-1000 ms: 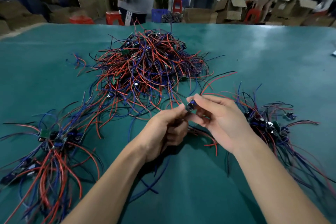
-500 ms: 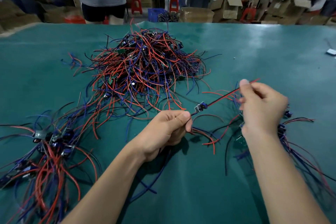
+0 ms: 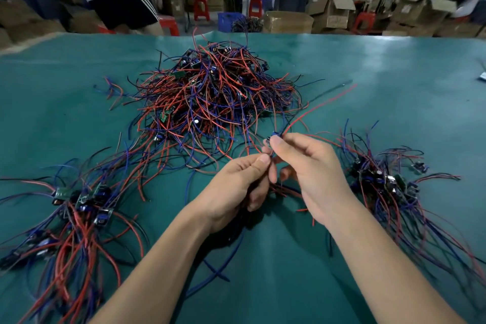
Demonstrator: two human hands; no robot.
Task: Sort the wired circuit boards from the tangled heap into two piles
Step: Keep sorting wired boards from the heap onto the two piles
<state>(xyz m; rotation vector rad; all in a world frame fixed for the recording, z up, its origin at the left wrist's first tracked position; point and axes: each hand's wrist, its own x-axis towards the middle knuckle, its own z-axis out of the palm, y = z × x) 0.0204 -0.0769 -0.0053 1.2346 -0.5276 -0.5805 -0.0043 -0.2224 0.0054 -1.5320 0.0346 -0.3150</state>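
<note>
Blue-bodied wired circuit board (image 3: pixel 273 137), small, held above the green table cover (image 3: pixel 394 81) at mid-table, just in front of the near edge of the tangled heap (image 3: pixel 213 97).

Leads: one red wire (image 3: pixel 318 106) runs up and away to the right from the board, its free end over bare cover; further leads drop from the board toward the left hand. Long axis of the item therefore runs from near-left to far-right.

Right hand (image 3: pixel 307 168): thumb and forefinger pinch the board itself; other fingers loosely curled below it.

Left hand (image 3: pixel 236 187): fingers curled, thumb pressed to forefinger just beneath the board, gripping what appear to be the lower leads; the exact wires held are hidden by the fingers.

Both hands touch or nearly touch at the board, so neither is nearer; the board sits between the two fingertip pinches.

Right pile (image 3: pixel 381 179): boards with trailing wires, just beyond the right wrist, near.

Left pile (image 3: pixel 84 200): similar boards and wires, well apart from the hands, across the left forearm.

Judgement: the board lies closer to the right pile. Which pile it belongs to cannot be told from the view.
</note>
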